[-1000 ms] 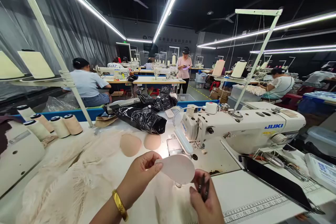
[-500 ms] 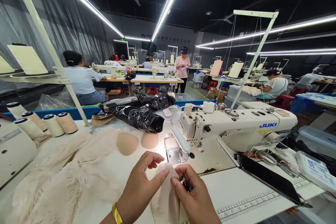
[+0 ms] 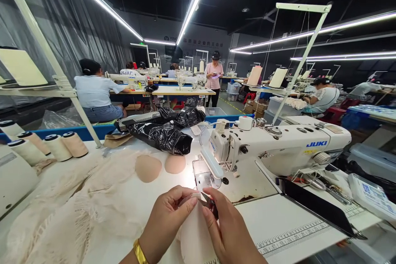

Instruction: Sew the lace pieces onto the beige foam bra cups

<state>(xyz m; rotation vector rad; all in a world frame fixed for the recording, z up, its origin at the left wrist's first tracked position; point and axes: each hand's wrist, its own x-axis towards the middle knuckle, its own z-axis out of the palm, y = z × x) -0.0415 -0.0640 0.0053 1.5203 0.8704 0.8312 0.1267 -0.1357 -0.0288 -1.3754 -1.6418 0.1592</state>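
Note:
My left hand [image 3: 168, 216] pinches the upper end of a cream fabric piece [image 3: 195, 235] between thumb and fingers. The cloth hangs down between both hands over the white table. A small pair of thread snips [image 3: 210, 203] sits in my right hand [image 3: 227, 227], its blades pointing left at the pinched edge of the fabric. Whether the blades touch the cloth I cannot tell. Just beyond my hands is the white sewing machine [image 3: 278, 144] with its lit needle area. Two beige oval pads [image 3: 148, 168] lie on the table past my left hand.
Lacy cream fabric [image 3: 64, 198] is heaped at the left, near several thread cones [image 3: 74, 144]. A black plastic bag [image 3: 161, 138] lies at the back. On the right are a black tray [image 3: 315, 208] and a printed ruler [image 3: 291, 235]. Co-workers sit and stand farther off.
The snips have come up into view, blades now at the fabric's top edge. My left fingers have closed in on that edge. The view has shifted slightly.

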